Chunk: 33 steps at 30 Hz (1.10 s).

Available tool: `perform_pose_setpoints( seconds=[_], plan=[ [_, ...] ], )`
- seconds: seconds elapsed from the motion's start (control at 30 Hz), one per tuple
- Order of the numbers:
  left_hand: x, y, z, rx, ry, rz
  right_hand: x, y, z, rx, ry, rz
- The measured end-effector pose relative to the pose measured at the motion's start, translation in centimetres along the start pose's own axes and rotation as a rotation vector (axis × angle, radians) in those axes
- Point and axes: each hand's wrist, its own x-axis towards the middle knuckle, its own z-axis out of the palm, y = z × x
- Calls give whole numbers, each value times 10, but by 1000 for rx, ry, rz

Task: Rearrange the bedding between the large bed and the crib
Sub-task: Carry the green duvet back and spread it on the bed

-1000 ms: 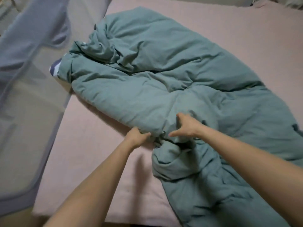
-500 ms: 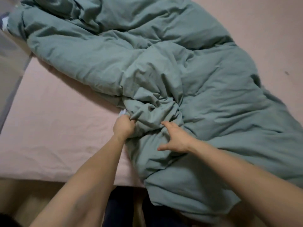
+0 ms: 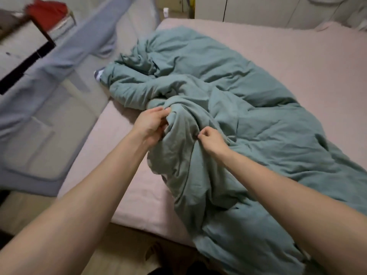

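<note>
Green duvet [image 3: 228, 120] is gripped in a raised bunch by the left hand [image 3: 152, 124] and pinched by the right hand [image 3: 211, 140] near the bed's [image 3: 278, 46] front-left edge.

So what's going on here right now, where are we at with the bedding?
A person is standing at the side of the large bed, working on the green duvet that lies crumpled across its pink sheet. The left hand grips a bunched fold of it and the right hand pinches the fabric just beside that. The mesh-sided crib stands against the bed's left side. The duvet is all on the big bed; none of it is in the crib yet.
</note>
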Motion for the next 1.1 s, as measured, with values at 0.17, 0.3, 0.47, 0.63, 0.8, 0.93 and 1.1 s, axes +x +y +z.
perform_pose_setpoints(
  seconds=[0.17, 0.3, 0.47, 0.63, 0.8, 0.93, 1.1],
  plan=[
    [-10, 21, -14, 61, 71, 0, -34, -28, 35, 14, -258, -168],
    [-23, 29, -20, 50, -44, 63, -16, -36, 38, 60, 121, -162],
    [-19, -18, -90, 297, 256, 117, -6, -72, 0, 471, 215, 28],
    [-45, -65, -74, 671, -535, -134, -4, -93, -6, 584, 204, 47],
    [-54, -67, -53, 638, -625, -96, 9, -100, -10, 604, 346, 75],
    [-69, -82, -78, 909, -722, -77, 17, -124, -3, 676, 355, -16],
    [-81, -97, -102, 628, -173, -82, 31, -160, 19, 568, 268, -155]
  ],
)
